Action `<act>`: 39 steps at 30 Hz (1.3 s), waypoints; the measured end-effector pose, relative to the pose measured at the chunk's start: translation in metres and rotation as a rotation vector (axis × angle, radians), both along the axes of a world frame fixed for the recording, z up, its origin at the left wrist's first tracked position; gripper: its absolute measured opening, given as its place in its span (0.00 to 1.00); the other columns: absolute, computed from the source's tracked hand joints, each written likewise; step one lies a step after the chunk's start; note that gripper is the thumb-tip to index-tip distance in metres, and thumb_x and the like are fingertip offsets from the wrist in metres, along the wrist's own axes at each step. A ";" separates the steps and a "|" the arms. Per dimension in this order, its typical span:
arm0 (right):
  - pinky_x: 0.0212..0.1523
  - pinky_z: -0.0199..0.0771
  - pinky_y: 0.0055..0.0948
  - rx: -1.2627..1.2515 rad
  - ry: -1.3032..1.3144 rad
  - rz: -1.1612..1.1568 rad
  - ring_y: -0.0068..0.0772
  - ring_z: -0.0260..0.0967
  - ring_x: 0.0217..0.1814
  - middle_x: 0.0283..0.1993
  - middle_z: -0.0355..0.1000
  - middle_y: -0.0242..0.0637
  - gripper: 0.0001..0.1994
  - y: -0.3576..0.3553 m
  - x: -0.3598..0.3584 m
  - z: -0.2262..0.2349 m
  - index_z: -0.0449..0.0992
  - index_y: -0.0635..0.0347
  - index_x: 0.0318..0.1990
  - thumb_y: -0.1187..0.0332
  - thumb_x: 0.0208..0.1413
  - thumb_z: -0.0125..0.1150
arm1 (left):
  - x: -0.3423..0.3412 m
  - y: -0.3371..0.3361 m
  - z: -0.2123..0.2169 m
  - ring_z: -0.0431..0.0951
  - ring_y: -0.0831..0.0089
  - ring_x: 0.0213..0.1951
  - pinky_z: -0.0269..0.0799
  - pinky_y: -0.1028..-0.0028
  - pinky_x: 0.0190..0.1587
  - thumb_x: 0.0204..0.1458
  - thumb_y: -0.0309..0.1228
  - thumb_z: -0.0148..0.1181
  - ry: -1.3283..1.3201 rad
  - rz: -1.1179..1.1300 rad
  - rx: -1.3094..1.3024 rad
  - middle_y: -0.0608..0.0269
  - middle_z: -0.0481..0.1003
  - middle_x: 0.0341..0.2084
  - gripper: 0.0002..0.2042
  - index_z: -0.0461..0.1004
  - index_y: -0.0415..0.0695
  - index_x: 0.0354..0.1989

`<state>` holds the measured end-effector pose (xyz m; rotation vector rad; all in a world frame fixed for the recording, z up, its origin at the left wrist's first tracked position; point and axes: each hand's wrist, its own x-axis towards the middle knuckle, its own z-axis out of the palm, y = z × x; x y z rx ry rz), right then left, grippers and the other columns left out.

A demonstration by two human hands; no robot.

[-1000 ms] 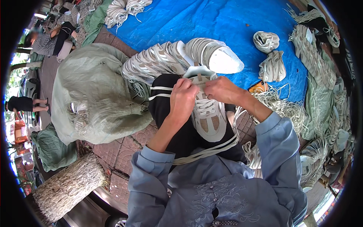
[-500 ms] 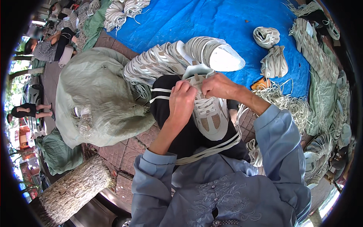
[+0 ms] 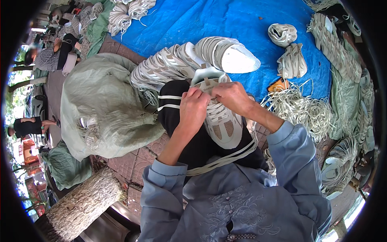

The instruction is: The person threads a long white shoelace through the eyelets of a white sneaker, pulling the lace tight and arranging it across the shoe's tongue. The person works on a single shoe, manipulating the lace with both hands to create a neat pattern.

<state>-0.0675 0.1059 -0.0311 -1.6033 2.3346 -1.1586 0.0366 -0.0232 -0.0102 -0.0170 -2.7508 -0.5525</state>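
The shoe (image 3: pixel 226 139) lies on your lap (image 3: pixel 189 149), long axis running roughly from 12 o'clock at the heel to 6 at the toe. Your left hand (image 3: pixel 192 108) sits at the 10 o'clock side of its laces (image 3: pixel 217 114), your right hand (image 3: pixel 233 97) at 1; neither is clearly nearer. Each grip is curled in, but I can't tell whether the fingertips pinch anything.
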 end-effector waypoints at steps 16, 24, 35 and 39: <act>0.25 0.68 0.32 -0.029 0.105 -0.087 0.37 0.67 0.25 0.21 0.66 0.35 0.07 0.004 0.006 0.003 0.68 0.57 0.24 0.76 0.33 0.58 | 0.003 0.009 0.000 0.70 0.67 0.34 0.64 0.69 0.34 0.37 0.22 0.56 0.040 0.109 0.009 0.62 0.71 0.21 0.03 0.69 0.43 0.22; 0.23 0.67 0.28 -0.081 -0.137 -0.051 0.33 0.68 0.22 0.20 0.68 0.34 0.09 -0.005 0.014 -0.004 0.69 0.57 0.26 0.77 0.32 0.59 | 0.009 0.004 0.003 0.70 0.67 0.32 0.64 0.69 0.33 0.35 0.21 0.56 0.000 0.086 0.034 0.63 0.71 0.19 0.03 0.69 0.42 0.19; 0.24 0.68 0.28 -0.006 -0.060 -0.086 0.32 0.69 0.24 0.20 0.69 0.32 0.08 0.002 0.021 0.003 0.69 0.57 0.26 0.77 0.34 0.59 | 0.009 -0.001 0.006 0.69 0.65 0.32 0.66 0.67 0.33 0.35 0.20 0.56 -0.081 0.012 0.060 0.62 0.70 0.19 0.03 0.69 0.42 0.20; 0.25 0.69 0.27 -0.025 -0.211 -0.077 0.31 0.70 0.24 0.21 0.70 0.34 0.09 0.002 0.017 0.002 0.69 0.58 0.27 0.78 0.34 0.60 | 0.010 0.008 -0.002 0.68 0.65 0.34 0.66 0.69 0.33 0.32 0.21 0.54 0.073 0.069 -0.133 0.59 0.69 0.22 0.05 0.68 0.40 0.21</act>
